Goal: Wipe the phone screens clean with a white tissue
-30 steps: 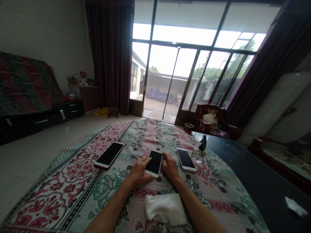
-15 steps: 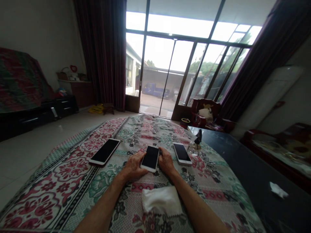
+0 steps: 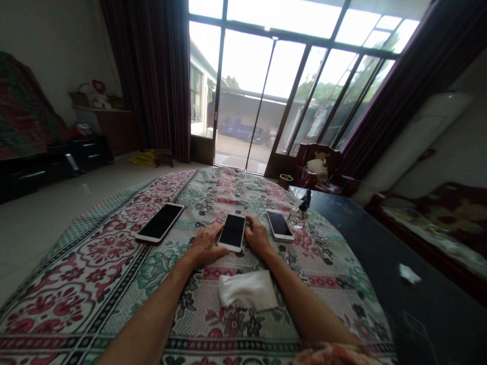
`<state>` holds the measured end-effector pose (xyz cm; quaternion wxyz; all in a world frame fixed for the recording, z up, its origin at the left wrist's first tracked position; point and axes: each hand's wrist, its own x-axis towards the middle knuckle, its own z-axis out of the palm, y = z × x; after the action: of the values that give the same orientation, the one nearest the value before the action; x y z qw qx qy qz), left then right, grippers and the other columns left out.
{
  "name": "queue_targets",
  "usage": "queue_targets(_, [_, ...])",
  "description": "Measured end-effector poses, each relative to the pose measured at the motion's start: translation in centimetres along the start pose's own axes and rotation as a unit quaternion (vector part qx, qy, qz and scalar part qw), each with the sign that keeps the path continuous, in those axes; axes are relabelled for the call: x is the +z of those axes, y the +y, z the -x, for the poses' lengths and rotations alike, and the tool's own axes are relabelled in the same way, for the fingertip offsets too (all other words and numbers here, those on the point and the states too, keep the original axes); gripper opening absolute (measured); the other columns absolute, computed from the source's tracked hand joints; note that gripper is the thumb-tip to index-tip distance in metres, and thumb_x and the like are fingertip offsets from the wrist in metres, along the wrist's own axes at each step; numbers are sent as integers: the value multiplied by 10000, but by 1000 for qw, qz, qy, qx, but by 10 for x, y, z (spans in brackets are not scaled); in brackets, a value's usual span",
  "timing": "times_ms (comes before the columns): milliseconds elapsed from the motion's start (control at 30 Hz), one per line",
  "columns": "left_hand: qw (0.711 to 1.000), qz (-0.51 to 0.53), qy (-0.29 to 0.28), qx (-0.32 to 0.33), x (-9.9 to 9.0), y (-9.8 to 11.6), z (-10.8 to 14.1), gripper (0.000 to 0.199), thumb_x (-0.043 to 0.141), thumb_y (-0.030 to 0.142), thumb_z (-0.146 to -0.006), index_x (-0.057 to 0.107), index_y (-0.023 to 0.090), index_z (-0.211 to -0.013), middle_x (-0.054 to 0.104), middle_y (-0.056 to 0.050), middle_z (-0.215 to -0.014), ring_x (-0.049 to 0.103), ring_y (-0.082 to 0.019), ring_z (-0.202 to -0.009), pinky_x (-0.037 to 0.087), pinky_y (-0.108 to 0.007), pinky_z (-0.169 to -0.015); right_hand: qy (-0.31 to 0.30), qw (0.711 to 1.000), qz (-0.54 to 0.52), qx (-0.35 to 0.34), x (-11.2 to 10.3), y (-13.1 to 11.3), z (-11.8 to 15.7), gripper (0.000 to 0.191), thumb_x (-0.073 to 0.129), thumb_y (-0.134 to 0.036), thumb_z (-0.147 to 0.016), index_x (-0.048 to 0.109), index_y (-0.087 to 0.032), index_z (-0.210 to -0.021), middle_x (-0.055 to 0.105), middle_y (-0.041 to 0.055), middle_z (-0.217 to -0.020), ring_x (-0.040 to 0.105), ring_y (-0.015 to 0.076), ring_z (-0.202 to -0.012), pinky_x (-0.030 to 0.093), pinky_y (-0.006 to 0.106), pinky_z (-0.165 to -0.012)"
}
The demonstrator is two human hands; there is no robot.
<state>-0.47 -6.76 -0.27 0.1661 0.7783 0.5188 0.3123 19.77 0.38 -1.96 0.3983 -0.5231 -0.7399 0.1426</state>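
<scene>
On the tablecloth [image 3: 323, 248]: middle smartphone [image 3: 232, 232] between my left hand [image 3: 205, 244] and right hand [image 3: 257, 236], left smartphone [image 3: 160, 223] and right smartphone [image 3: 280, 224] outboard. Cloth [image 3: 247, 290] lies nearer me, between my forearms. Glass door [image 3: 243, 101] beyond.

I see daylight come in through a glass door [image 3: 243, 91] and tall windows [image 3: 323, 99], the sky washed out and the room's corners dim. Outside, a blue vehicle [image 3: 239, 128] stands in a yard [image 3: 230, 148]. Dark purple curtains [image 3: 152, 76] hang at both sides. On the left I have a pale wall [image 3: 49, 35], a black cabinet [image 3: 32, 176], a low stool [image 3: 163, 157] and shiny floor [image 3: 34, 238]; on the right, a wooden chair [image 3: 323, 154], a bench [image 3: 452, 203] and a black table [image 3: 353, 218]
</scene>
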Motion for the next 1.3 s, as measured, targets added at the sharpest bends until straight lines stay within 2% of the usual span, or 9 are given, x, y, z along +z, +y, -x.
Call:
queue_targets(133, [1000, -3, -4, -7, -2, 1, 1, 721, 714, 261, -646, 516, 235, -1338, 624, -64, -1292, 571, -277, -1179, 405, -377, -1037, -26, 999, -34, 19, -16, -8, 5, 329, 475, -101, -757, 694, -184, -988, 707, 65, -1014, 640, 191, -946, 494, 325, -873])
queue_targets(233, [1000, -9, -3, -13, -1, 0, 2, 701, 703, 276, -660, 518, 227, -1335, 621, -69, -1299, 556, -280, -1206, 396, -376, -1049, -167, 982, -83, -37, -32, -18, 14, 229, 506, -172, -795, 716, -180, -887, 711, 31, -871, 637, 157, -799, 498, 274, -758])
queue_targets(400, [1000, -22, -8, -19, 1, -2, 2, 712, 706, 317, -671, 508, 195, -1344, 592, -98, -1342, 516, -290, -1266, 368, -382, -1080, -456, 877, -130, -80, -58, -44, 31, 179, 607, -257, -808, 726, -179, -917, 695, -14, -781, 589, 103, -670, 443, 197, -620])
queue_targets(500, [999, -30, -9, -24, 2, -2, 2, 713, 700, 311, -674, 505, 191, -1350, 585, -98, -1355, 507, -291, -1279, 363, -378, -1088, -520, 841, -65, -134, -67, -60, 38, 258, 755, -321, -720, 729, -195, -944, 693, -12, -821, 592, 109, -705, 430, 192, -623])
queue_targets(733, [1000, -25, -8, -14, 2, -3, 2, 690, 695, 301, -673, 521, 193, -1333, 613, -88, -1309, 527, -290, -1249, 380, -379, -1074, -537, 820, -40, -192, -68, -76, 44, 230, 766, -304, -742, 738, -207, -949, 671, -21, -797, 570, 97, -700, 423, 183, -641])
queue_targets(867, [1000, -24, -8, -14, 1, -2, 2, 707, 701, 299, -675, 506, 197, -1347, 602, -96, -1326, 535, -279, -1239, 377, -376, -1071, -533, 822, -40, -195, -67, -76, 45, 349, 804, -366, -704, 726, -213, -1007, 676, -10, -861, 576, 107, -734, 433, 191, -661])
queue_targets(1033, [1000, -17, -7, -14, 1, -2, 1, 700, 707, 291, -666, 516, 214, -1335, 606, -85, -1323, 538, -286, -1235, 384, -383, -1064, -532, 824, -66, -186, -63, -70, 43, 177, 682, -178, -789, 731, -205, -958, 672, -31, -790, 561, 84, -666, 411, 175, -612])
queue_targets(1133, [1000, -15, -1, -17, 3, -3, 1, 669, 701, 276, -675, 528, 227, -1319, 619, -77, -1302, 539, -287, -1233, 388, -395, -1062, -453, 873, -75, -165, -63, -64, 34, 157, 616, -153, -818, 727, -202, -918, 668, -31, -770, 556, 85, -651, 412, 185, -611])
queue_targets(1300, [1000, -7, 1, -13, 2, -2, 2, 675, 712, 316, -681, 522, 246, -1325, 620, -64, -1298, 547, -298, -1223, 394, -421, -1060, -159, 979, -54, -120, -56, -46, 18, 141, 608, -230, -840, 697, -188, -941, 664, 31, -878, 595, 141, -776, 470, 256, -715])
